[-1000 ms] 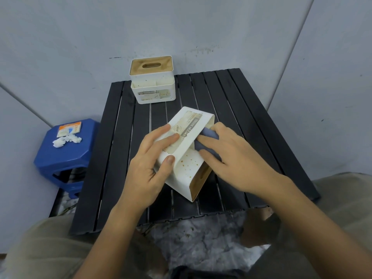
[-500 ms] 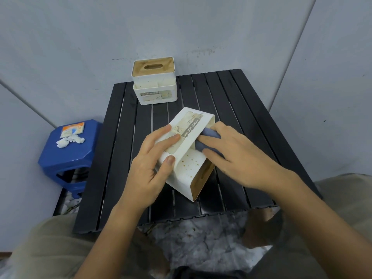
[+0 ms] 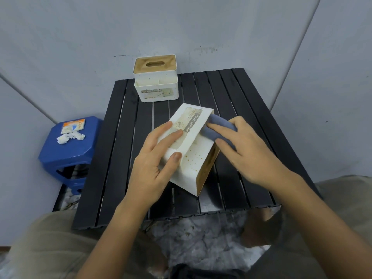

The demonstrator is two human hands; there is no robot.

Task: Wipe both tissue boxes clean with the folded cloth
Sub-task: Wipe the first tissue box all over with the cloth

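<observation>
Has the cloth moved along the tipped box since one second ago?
Yes. The cloth under the right hand slid slightly toward the box's far end.

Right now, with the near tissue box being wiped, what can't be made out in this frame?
Head view only:
- Cloth: mostly hidden under the right hand, so its folds can't be seen.
- Near tissue box: its left side is covered by the left hand; its underside faces the table.
- Far tissue box: its label print is too small to read.
</observation>
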